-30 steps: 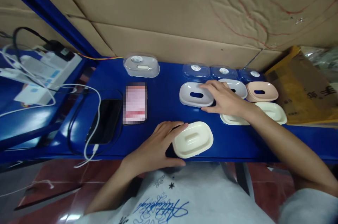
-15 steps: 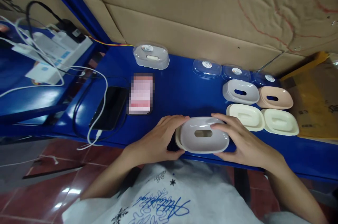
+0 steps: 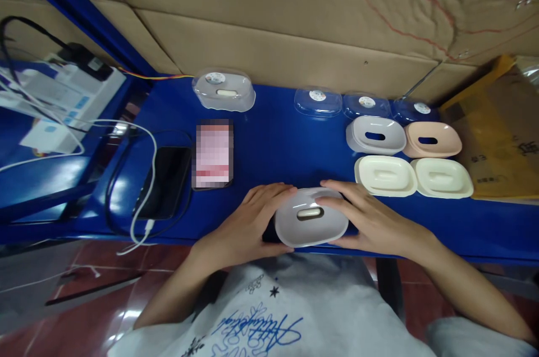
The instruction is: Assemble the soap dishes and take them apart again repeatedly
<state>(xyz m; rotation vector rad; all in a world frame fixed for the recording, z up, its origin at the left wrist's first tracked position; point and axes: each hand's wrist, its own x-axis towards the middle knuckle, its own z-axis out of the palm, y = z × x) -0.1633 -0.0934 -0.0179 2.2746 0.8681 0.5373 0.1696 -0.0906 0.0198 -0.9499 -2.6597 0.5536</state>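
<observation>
head view, both hands (image 3: 256,222) (image 3: 368,216) grasping a grey slotted dish (image 3: 309,232), cream ridge (image 3: 310,213) showing through it

Left hand (image 3: 248,223), right hand (image 3: 377,222) opposite, fingers (image 3: 342,208) curved (both)

1. A phone (image 3: 213,155) lies on the blue bench (image 3: 269,149), its screen blurred into pinkish blocks.
2. Just left of it lies a dark phone (image 3: 166,183) with a black screen; a white cable (image 3: 155,159) passes over it, and a thin black cord loops around it.
3. At far left sits a white power strip (image 3: 101,93) with blue markings, tangled in leads, a black adapter (image 3: 86,59) at its upper end.
4. Red and yellow wires (image 3: 168,77) run along the back edge.
5. Behind stands cardboard sheeting (image 3: 252,14), red lines at its right.
6. A yellow-taped carton (image 3: 501,138) stands at right.
7. Below shows reddish tiled floor (image 3: 115,289).
</observation>
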